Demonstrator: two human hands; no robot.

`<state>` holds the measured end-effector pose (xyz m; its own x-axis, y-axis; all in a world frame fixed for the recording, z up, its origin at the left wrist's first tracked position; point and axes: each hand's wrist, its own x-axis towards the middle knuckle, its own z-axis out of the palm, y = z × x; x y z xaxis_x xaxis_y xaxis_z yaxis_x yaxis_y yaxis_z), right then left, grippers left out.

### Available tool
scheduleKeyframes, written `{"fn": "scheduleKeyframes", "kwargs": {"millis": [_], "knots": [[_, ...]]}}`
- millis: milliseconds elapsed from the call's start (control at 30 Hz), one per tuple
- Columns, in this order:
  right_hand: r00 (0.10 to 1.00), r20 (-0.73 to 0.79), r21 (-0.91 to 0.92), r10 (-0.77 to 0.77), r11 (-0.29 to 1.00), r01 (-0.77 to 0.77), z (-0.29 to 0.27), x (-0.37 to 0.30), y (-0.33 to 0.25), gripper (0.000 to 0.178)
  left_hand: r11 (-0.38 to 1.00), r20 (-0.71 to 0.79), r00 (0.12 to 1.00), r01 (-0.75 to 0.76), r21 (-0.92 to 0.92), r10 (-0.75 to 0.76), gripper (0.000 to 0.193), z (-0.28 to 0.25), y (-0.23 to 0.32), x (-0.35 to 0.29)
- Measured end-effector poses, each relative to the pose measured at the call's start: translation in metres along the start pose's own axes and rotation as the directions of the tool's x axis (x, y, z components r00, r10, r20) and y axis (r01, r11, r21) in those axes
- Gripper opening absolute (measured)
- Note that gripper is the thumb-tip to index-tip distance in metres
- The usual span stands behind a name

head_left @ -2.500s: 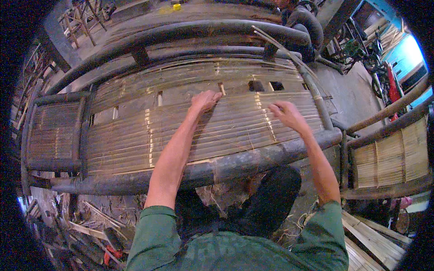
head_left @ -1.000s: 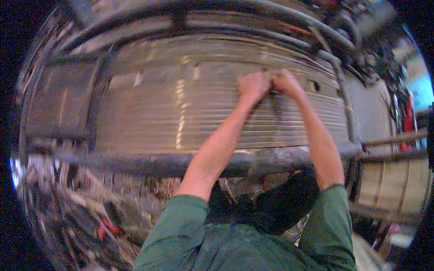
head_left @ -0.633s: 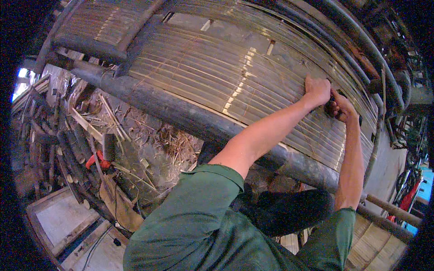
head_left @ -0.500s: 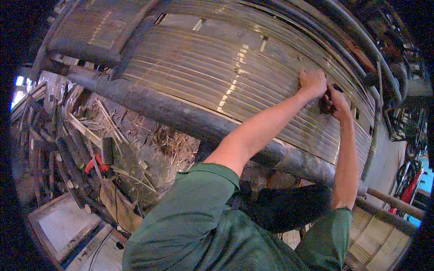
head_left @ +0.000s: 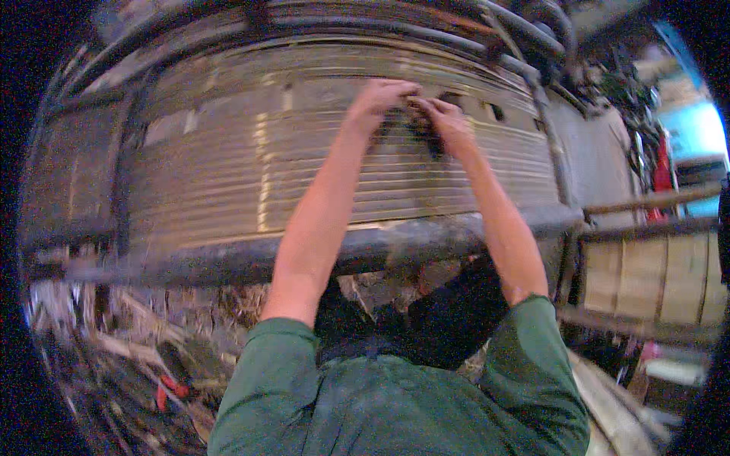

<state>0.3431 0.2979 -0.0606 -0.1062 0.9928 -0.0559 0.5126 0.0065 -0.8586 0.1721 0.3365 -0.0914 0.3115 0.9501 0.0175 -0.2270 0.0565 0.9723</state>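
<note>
Both arms reach forward over a slatted bamboo surface (head_left: 304,171). My left hand (head_left: 380,102) is bent over with its fingers pressed together, their tips meeting those of the other hand. My right hand (head_left: 450,125) is closed too, and beneath its fingers shows a small dark object (head_left: 433,140) whose kind is blurred. What the left fingers pinch, if anything, is hidden. The hands almost touch each other above the slats, well beyond the thick dark pole (head_left: 228,258) along the near edge.
Dark poles (head_left: 365,29) run along the far side. Lower left, wood scraps and sticks litter the ground around a red thing (head_left: 171,389). At right lie a pale slatted panel (head_left: 646,277) and a cross pole (head_left: 654,199); a bright blue patch (head_left: 692,133) stands behind.
The view has swung to the right, so the slatted surface and both hands appear farther left and higher. The hands remain close together, and the dark object is still at the right hand.
</note>
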Motion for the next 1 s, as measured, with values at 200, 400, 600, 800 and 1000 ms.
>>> {"fn": "scheduleKeyframes", "kwargs": {"millis": [200,400,600,800,1000], "knots": [[0.983,-0.129,0.241,-0.134,0.957,0.162,0.003,0.020,0.044,0.030,0.999,-0.011,0.999,0.043,0.006,-0.043,0.023,0.003,-0.007,0.014],[0.998,0.035,0.178,0.055,0.982,-0.060,-0.035,-0.032,0.017,0.031,0.787,-0.122,0.992,0.059,0.614,0.021,0.025,0.002,-0.002,0.000],[0.984,0.158,0.275,0.076,0.954,-0.118,-0.112,-0.110,-0.100,0.030,0.549,0.092,0.938,-0.274,0.789,0.335,0.029,0.017,-0.024,0.003],[1.000,0.006,0.528,-0.018,0.849,0.012,-0.100,-0.042,-0.084,0.038,0.650,-0.070,0.934,-0.188,0.736,0.350,0.028,0.025,-0.006,0.005],[0.957,0.109,-0.450,-0.267,0.846,0.287,-0.016,0.011,0.005,0.043,0.439,-0.047,0.706,-0.385,0.812,0.707,0.027,0.022,0.014,-0.002]]}}
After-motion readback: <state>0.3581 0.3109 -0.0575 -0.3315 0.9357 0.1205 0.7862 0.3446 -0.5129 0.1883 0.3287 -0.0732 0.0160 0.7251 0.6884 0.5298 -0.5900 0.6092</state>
